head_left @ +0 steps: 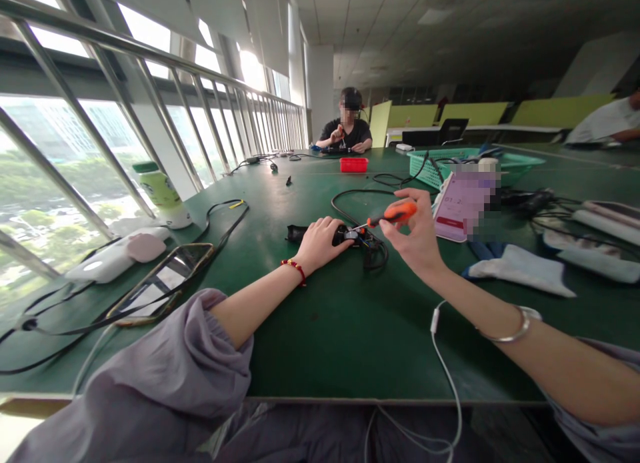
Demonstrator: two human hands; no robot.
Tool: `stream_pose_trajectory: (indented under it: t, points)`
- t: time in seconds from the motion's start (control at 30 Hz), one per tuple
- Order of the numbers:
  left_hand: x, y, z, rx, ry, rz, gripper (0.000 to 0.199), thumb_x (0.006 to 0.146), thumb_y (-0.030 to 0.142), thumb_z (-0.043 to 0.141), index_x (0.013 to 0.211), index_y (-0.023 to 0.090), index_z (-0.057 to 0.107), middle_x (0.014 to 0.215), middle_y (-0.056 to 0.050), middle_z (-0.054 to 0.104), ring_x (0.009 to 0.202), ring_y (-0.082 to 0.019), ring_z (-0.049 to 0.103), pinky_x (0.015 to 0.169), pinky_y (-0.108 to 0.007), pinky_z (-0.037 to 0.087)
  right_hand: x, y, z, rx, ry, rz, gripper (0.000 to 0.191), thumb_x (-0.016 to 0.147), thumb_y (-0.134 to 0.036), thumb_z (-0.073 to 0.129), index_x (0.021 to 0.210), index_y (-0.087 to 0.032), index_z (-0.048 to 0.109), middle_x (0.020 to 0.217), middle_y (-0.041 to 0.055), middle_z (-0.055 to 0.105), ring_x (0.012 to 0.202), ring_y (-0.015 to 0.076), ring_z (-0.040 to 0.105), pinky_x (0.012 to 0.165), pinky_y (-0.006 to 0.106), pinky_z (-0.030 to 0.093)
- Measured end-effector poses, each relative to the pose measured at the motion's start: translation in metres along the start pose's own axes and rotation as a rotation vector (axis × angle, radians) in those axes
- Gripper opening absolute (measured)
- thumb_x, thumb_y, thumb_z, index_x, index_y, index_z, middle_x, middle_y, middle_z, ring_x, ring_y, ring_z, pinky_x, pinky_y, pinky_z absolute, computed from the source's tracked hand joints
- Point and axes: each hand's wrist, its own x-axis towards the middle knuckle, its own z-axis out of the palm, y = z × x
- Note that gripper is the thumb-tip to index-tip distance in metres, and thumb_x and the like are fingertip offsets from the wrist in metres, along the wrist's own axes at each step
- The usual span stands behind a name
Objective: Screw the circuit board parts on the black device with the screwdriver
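My left hand (323,244) is closed over a black device (297,234) lying on the green table, its fingers wrapped across the middle. In my right hand (415,240) is a screwdriver with an orange and black handle (401,212), gripped between thumb and fingers. The screwdriver's metal shaft slants down to the left, and its tip is at the right end of the device, beside my left fingertips. A black cable (384,255) curls next to that end. Whether the tip sits in a screw is too small to tell.
A phone showing a timer (457,210) stands right of my right hand, before a green basket (425,170). Another phone (163,283), a white device (120,253) and a bottle (163,195) are at left. Ahead, a red tray (354,165) lies before a seated person (345,126).
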Motion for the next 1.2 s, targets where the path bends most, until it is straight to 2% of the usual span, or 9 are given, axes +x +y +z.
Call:
stream_pose_trajectory:
  t: [0.17,0.37,0.53,0.6,0.73,0.9,1.03,1.1,1.2]
  points:
    - [0.0002,0.0005,0.0002,0.008,0.006,0.005,0.04,0.086,0.049,0.053,0.111,0.017,0.057,0.101,-0.008,0.06,0.096,-0.025,0.055,0.084,-0.038,0.044,0.0007,-0.0016,-0.0012,-0.103,0.019,0.038,0.018,0.074,-0.035,0.063,0.077,-0.02,0.053,0.076,-0.0011,0.056,0.06,0.0107,0.052,0.061,0.028,0.044]
    - [0.0,-0.0005,0.001,0.011,0.005,0.01,0.041,0.086,0.049,0.052,0.111,0.016,0.057,0.102,-0.009,0.06,0.097,-0.026,0.055,0.083,-0.038,0.044,0.0004,-0.0002,-0.0001,0.002,0.016,0.011,0.043,0.069,-0.027,0.065,0.106,-0.023,0.046,0.076,-0.0037,0.054,0.062,0.0119,0.053,0.055,0.025,0.043]
    - [-0.0004,-0.001,0.0008,0.01,0.003,0.008,0.04,0.086,0.049,0.052,0.111,0.017,0.057,0.102,-0.008,0.06,0.097,-0.026,0.055,0.083,-0.038,0.044,0.0006,-0.0032,0.0,-0.126,0.028,0.043,0.014,0.074,-0.032,0.062,0.076,-0.02,0.055,0.073,-0.0017,0.057,0.058,0.0105,0.051,0.061,0.027,0.044]
    - [-0.0002,-0.0011,0.0011,0.008,0.001,0.007,0.04,0.086,0.049,0.052,0.11,0.017,0.057,0.102,-0.008,0.06,0.097,-0.026,0.055,0.083,-0.038,0.044,0.0004,-0.0036,0.0005,-0.072,0.014,0.029,0.018,0.071,-0.026,0.062,0.086,-0.021,0.054,0.077,-0.0017,0.057,0.061,0.0112,0.053,0.061,0.027,0.045]
    - [0.0,-0.0014,0.0018,0.005,-0.001,0.004,0.04,0.086,0.049,0.052,0.11,0.018,0.056,0.102,-0.008,0.06,0.097,-0.026,0.055,0.083,-0.038,0.044,-0.0005,-0.0046,0.0016,0.017,-0.002,0.043,0.05,0.068,-0.025,0.066,0.112,-0.022,0.043,0.074,-0.0043,0.053,0.064,0.0131,0.055,0.059,0.027,0.045]
    - [-0.0003,-0.001,0.0009,0.003,-0.008,-0.001,0.039,0.087,0.048,0.052,0.111,0.018,0.056,0.103,-0.008,0.06,0.097,-0.026,0.055,0.084,-0.039,0.043,-0.0019,-0.0034,0.0015,-0.084,0.041,0.116,0.019,0.075,-0.035,0.063,0.086,-0.022,0.055,0.066,-0.0036,0.051,0.055,0.0115,0.052,0.059,0.028,0.044]
    - [-0.0006,-0.0004,0.0002,-0.005,-0.013,-0.006,0.04,0.087,0.05,0.05,0.111,0.019,0.056,0.104,-0.008,0.06,0.098,-0.025,0.055,0.085,-0.039,0.043,-0.0024,0.0002,0.0026,0.037,0.028,0.039,0.043,0.072,-0.028,0.064,0.111,-0.024,0.047,0.087,0.0011,0.057,0.068,0.0144,0.057,0.056,0.028,0.046]
    - [-0.0008,-0.0003,0.0003,-0.002,-0.013,-0.004,0.04,0.087,0.05,0.05,0.111,0.019,0.056,0.103,-0.008,0.06,0.098,-0.025,0.055,0.084,-0.038,0.043,-0.0021,0.0001,0.0024,0.053,0.032,0.041,0.055,0.07,-0.029,0.067,0.119,-0.025,0.041,0.085,0.0,0.056,0.066,0.014,0.055,0.054,0.027,0.045]
    - [-0.0008,-0.0005,0.0008,0.006,-0.01,-0.004,0.039,0.087,0.049,0.051,0.11,0.018,0.056,0.103,-0.008,0.06,0.098,-0.025,0.055,0.084,-0.038,0.043,-0.0012,-0.0014,0.0008,-0.045,0.034,0.09,0.041,0.071,-0.035,0.067,0.106,-0.023,0.051,0.071,-0.0034,0.052,0.058,0.0122,0.051,0.057,0.027,0.045]
